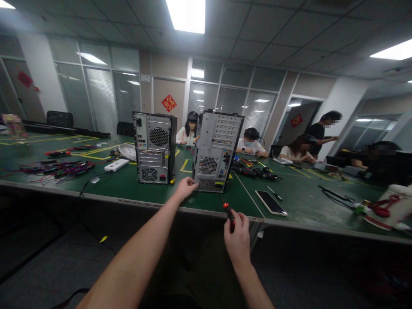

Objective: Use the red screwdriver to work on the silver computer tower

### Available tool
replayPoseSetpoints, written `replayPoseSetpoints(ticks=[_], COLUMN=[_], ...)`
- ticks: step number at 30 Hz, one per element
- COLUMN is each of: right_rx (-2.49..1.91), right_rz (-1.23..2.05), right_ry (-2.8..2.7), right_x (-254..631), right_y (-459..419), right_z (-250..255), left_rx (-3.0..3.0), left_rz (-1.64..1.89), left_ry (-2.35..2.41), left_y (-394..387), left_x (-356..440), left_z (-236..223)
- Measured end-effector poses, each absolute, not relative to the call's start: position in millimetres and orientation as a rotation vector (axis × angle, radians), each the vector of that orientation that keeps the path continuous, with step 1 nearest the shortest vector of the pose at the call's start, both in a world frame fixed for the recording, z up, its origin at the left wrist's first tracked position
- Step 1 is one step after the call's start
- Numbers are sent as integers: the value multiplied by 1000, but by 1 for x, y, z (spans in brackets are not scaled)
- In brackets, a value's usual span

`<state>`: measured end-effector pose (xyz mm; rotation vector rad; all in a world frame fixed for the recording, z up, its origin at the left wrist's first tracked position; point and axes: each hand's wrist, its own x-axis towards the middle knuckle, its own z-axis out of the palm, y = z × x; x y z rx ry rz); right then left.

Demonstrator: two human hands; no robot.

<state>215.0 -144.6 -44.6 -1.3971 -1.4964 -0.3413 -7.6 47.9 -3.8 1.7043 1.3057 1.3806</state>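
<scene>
Two computer tower cases stand upright on a green table [128, 186], their rear panels facing me. My left hand [186, 187] reaches forward and grips the lower left corner of the right-hand tower [217, 150]. The left-hand tower [154, 147] stands apart, untouched. My right hand [237, 238] is closed around a screwdriver [228, 211] with a black and red handle, held near the table's front edge, its tip pointing toward the right-hand tower's base.
A smartphone [271, 202] lies face up right of the tower, a thin pen-like tool beside it. Coloured cables [59, 167], a white power strip [116, 165] and tools lie on the table. Several people sit or stand at the far side.
</scene>
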Motion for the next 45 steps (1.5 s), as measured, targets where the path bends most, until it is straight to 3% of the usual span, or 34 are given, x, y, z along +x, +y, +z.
replayPoseSetpoints(ticks=[13, 45], right_rx=[-1259, -1307], right_rz=[-526, -388], right_ry=[-1532, -1480], right_x=[221, 220], right_y=[-144, -141], right_z=[-55, -63], left_rx=[1696, 1659], left_rz=[1361, 1367], left_ry=[1293, 1296], left_y=[44, 46], left_x=[-7, -12], left_z=[1, -2])
